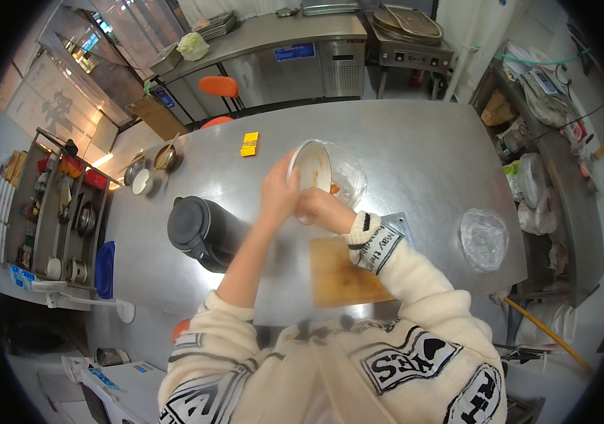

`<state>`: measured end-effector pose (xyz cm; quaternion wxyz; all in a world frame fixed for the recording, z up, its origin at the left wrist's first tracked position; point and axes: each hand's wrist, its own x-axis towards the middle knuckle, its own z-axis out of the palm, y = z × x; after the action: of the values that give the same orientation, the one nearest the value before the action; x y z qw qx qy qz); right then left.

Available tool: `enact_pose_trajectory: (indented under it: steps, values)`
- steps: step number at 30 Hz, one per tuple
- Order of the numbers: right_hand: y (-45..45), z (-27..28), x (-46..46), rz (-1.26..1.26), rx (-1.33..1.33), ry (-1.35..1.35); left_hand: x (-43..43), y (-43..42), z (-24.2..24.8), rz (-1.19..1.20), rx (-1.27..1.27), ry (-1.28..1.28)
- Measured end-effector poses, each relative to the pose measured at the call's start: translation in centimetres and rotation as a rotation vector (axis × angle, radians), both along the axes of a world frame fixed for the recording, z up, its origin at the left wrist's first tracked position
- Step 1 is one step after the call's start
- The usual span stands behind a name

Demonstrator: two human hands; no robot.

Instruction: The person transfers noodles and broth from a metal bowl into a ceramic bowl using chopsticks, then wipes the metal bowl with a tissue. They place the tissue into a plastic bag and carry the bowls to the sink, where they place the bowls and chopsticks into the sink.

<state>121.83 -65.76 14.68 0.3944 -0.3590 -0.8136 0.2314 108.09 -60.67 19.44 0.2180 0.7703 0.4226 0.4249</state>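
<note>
My left hand [279,190] grips the near left rim of a white bowl [313,161], which is tipped on its side towards the right. Orange-red smears mark the bowl's inside. My right hand [325,208] is at the bowl's lower edge; its fingers are partly hidden, and whether they hold anything cannot be told. A clear plastic bag [349,172] lies just right of the bowl, with a bit of orange-red food [335,188] at the bowl's rim. Below my right forearm lies a wooden cutting board [342,281] on the steel table [413,143].
A dark thermal jug [204,230] stands left of my left forearm. A yellow box [249,144] lies farther back. Bowls with chopsticks [165,157] and a white bowl [142,183] are at the table's left. Another plastic bag [483,239] lies at the right.
</note>
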Motion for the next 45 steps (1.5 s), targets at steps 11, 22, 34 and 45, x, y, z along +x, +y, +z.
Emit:
enact_pose_trajectory:
  steps: [11, 22, 34, 45]
  values:
    - [1.8, -3.5, 2.0, -0.266, -0.135, -0.17, -0.8, 0.0, 0.3, -0.007, 0.004, 0.037]
    - [4.6, -1.6, 2.5, -0.506, -0.005, -0.147, -0.6, -0.8, 0.4, -0.055, 0.018, 0.056]
    - [4.6, -0.5, 3.5, -0.54, 0.107, -0.244, -1.0, -1.0, 0.1, -0.076, 0.109, 0.1]
    - [2.9, -4.9, 1.9, -0.278, -0.027, -0.231, -0.8, -1.2, -0.4, -0.052, 0.14, -0.014]
